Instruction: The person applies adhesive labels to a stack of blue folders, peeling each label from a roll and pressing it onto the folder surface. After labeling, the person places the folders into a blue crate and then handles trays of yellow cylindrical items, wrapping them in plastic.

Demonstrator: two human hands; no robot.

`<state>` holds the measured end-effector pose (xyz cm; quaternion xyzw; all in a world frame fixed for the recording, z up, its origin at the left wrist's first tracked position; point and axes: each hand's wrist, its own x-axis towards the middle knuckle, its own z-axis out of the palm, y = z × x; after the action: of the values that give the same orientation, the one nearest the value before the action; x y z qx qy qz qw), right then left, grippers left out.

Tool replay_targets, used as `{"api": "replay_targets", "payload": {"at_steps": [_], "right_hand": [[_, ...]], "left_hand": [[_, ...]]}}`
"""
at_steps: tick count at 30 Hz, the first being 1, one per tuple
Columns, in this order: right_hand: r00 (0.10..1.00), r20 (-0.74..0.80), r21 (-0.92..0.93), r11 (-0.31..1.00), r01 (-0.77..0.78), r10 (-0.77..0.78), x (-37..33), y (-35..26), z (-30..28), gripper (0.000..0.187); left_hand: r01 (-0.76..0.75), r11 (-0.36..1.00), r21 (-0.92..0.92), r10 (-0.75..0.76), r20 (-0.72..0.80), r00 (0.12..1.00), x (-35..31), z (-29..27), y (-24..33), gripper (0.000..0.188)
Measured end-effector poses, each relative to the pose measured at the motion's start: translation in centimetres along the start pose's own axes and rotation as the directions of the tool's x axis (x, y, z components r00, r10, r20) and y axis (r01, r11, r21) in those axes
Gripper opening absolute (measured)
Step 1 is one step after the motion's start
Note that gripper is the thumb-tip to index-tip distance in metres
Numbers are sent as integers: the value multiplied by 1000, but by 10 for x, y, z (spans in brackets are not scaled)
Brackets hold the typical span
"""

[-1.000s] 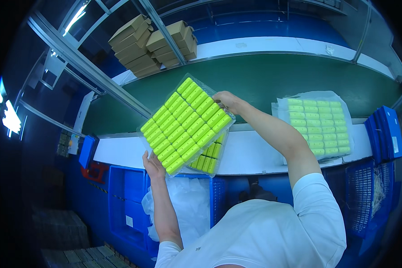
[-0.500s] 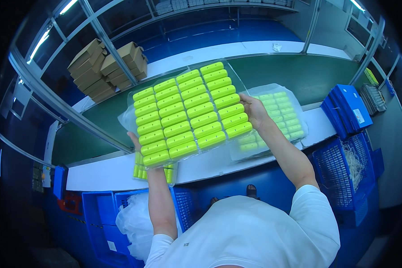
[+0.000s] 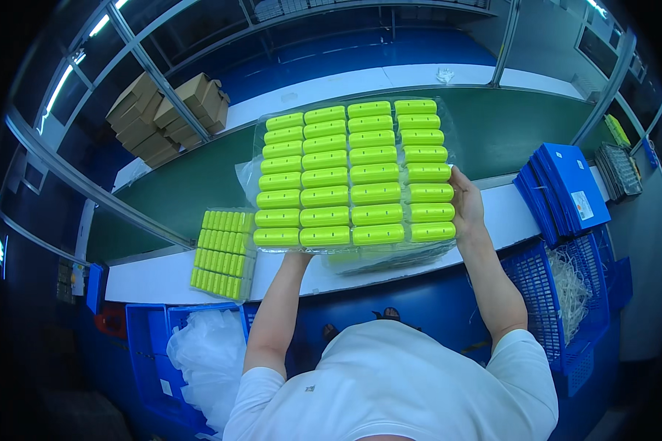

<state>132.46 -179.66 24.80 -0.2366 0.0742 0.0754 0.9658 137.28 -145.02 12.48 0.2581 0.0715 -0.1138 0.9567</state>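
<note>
With both hands I hold up a clear plastic tray [image 3: 447, 126] filled with rows of yellow-green oblong pieces [image 3: 325, 176]. My right hand [image 3: 468, 200] grips its right edge, the fingers partly tucked behind. At the near left my left hand [image 3: 298, 258] supports it from below, with the fingers hidden under the tray. Beneath the held tray, a stack of clear trays [image 3: 397, 263] on the white ledge is mostly covered. To the left, another tray of the same pieces [image 3: 222, 252] rests on the ledge.
A green conveyor belt [image 3: 522, 125] runs behind the white ledge [image 3: 151, 281]. Blue folders or panels [image 3: 566, 187] stand at right, above a blue basket of shredded strips [image 3: 570, 287]. Translucent bags [image 3: 207, 360] fill a blue crate at lower left. Cardboard boxes [image 3: 136, 114] are piled beyond the belt.
The held tray has moved right and turned level, now over the stack on the ledge. Both hands moved with it, and the left tray on the ledge has come into fuller view.
</note>
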Motion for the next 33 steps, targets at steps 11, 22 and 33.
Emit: {"api": "replay_targets", "payload": {"at_steps": [11,22,33], "right_hand": [[1000,-9,36,999,3,-3,-2,-4,-6,37],[999,46,8,1000,18,-18,7,0,-24,41],[999,27,4,1000,29,-30,15,-1,-63,42]], "left_hand": [[-17,169,985,653,-99,751,16,-49,65,29],[-92,244,965,806,-149,573,-9,-53,108,29],[-187,320,929,900,-236,366,-46,-93,209,25]]}}
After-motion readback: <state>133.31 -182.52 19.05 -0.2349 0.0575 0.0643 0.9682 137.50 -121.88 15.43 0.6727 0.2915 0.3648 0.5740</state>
